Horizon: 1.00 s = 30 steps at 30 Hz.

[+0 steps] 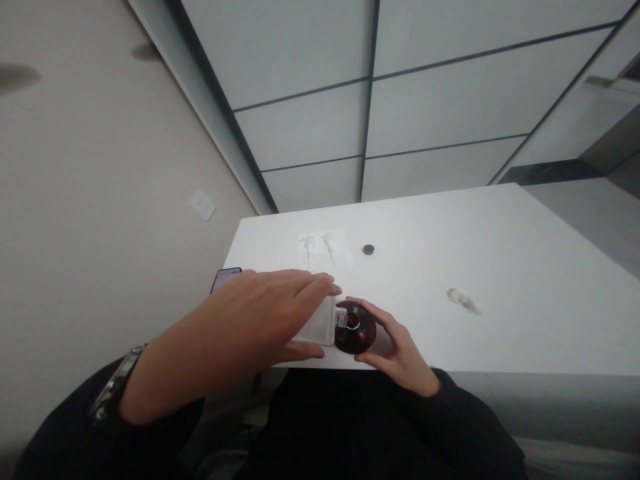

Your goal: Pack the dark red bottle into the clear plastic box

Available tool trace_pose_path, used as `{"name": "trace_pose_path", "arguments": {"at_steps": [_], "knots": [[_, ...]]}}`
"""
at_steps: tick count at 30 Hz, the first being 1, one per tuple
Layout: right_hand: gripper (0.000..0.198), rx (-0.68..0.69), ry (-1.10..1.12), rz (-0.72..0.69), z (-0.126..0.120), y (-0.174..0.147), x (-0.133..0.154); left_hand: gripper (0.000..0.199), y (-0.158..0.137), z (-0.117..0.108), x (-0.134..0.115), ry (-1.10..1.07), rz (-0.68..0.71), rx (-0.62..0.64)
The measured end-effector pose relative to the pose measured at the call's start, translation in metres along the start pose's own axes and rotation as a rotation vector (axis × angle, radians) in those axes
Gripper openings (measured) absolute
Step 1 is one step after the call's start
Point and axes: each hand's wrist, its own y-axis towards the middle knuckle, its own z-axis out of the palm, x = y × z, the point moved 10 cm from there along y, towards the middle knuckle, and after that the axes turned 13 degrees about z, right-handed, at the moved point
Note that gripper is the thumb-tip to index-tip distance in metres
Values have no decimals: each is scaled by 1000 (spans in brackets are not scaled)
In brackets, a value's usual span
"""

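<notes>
My left hand [280,307] is wrapped round a clear square-sided bottle [319,324], tipped on its side with its threaded neck pointing right. That neck rests at or just over the open mouth of a dark brown round bottle [361,339]; whether the two touch I cannot tell. Fingers and thumb of my right hand [395,347] grip the brown bottle from its right side, near the front edge of the white table [415,267]. Most of the clear bottle is hidden behind my left hand, and any liquid in it is hard to make out.
Two pump heads [327,247] lie on a white sheet farther back. Right of them is a small dark round cap [369,249]. A clear plastic piece [464,301] lies at the right. A phone [225,277] sits at the left edge, partly behind my arm.
</notes>
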Motion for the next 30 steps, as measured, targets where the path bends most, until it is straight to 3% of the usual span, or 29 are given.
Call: {"name": "trace_pose_path", "arguments": {"at_steps": [30], "knots": [[83,0,-11,-5,-1,0,-2,54,13,-8,-3,9,-21,131]]}}
